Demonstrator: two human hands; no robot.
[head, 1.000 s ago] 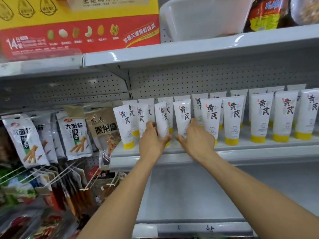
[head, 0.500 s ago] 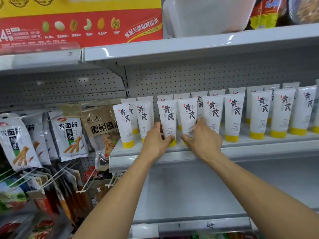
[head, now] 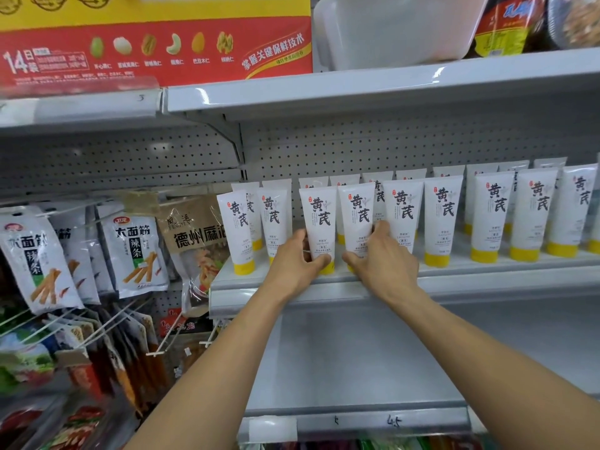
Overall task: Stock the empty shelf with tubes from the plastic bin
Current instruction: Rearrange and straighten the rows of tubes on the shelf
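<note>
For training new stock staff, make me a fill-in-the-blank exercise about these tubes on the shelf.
The left hand grips a white tube with a ____ cap.
The right hand grips the neighbouring tube, standing cap ____.
The white plastic bin sits on the shelf ____ the tubes.
Missing: yellow; down; above.

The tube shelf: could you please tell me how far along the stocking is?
Mostly done: the shelf carries two rows of upright tubes across the visible width. In hand: the left hand grips one front tube and the right hand its neighbour. Left: the bin above hides its contents, so remaining stock cannot be told.
</note>
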